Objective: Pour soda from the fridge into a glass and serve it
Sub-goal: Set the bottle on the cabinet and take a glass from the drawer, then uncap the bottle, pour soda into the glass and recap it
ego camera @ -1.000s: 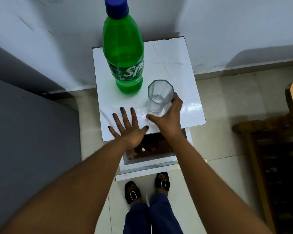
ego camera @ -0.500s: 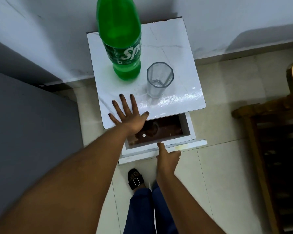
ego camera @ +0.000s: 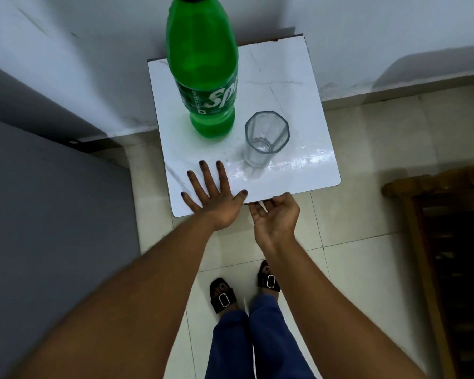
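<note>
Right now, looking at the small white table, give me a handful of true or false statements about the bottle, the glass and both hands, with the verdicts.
1. The bottle stands upright on the table. True.
2. The glass is full of soda. False: it is empty.
3. The left hand lies flat on the table. True.
4. The right hand grips the glass. False: it is at the table's front edge, clear of the glass.
5. The bottle lies on the floor. False: it is on the table.

Tabletop (ego camera: 298, 86) right of bottle (ego camera: 203, 64) and glass (ego camera: 266, 139) lies open.
</note>
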